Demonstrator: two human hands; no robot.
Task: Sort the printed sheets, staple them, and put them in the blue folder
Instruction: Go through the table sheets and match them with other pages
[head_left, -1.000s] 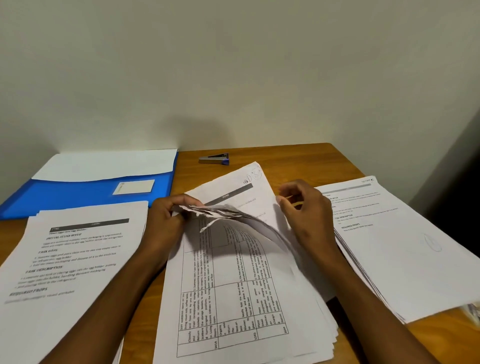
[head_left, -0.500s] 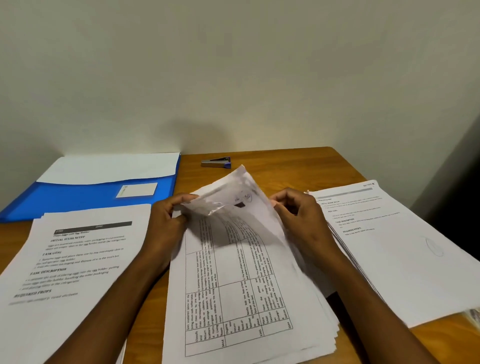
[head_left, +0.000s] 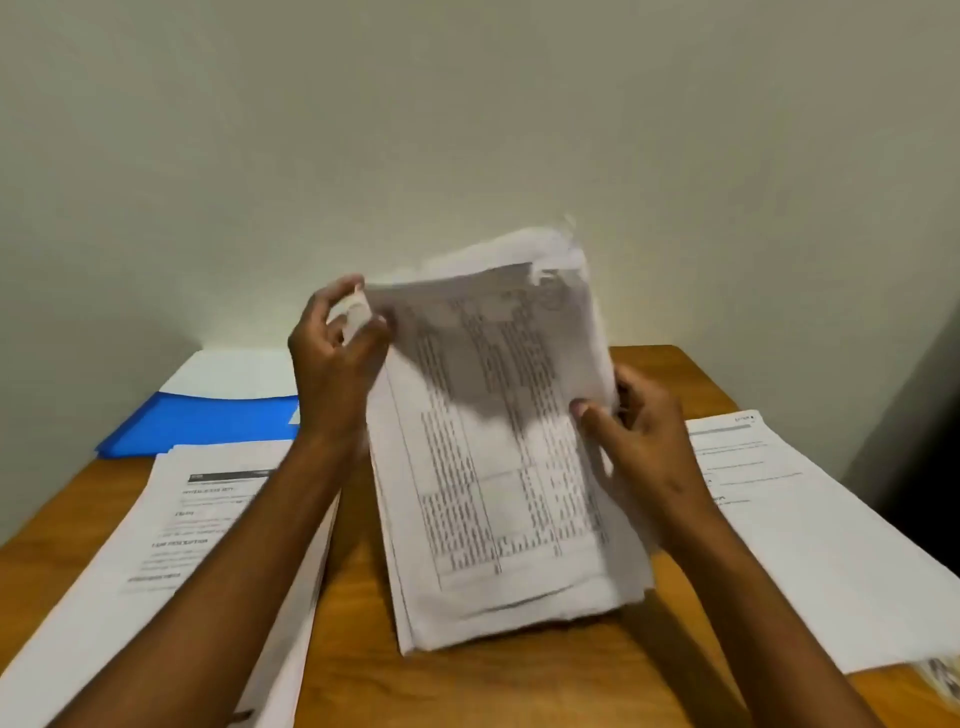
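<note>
Middle stack of sheets (head_left: 498, 467) now upright off table.

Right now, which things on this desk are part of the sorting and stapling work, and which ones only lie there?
Part of the job:
- middle stack, tilted up, held by left hand and right hand
- left pile
- right pile
- blue folder

Only lying there:
- nothing clear; the table merely carries everything.
</note>
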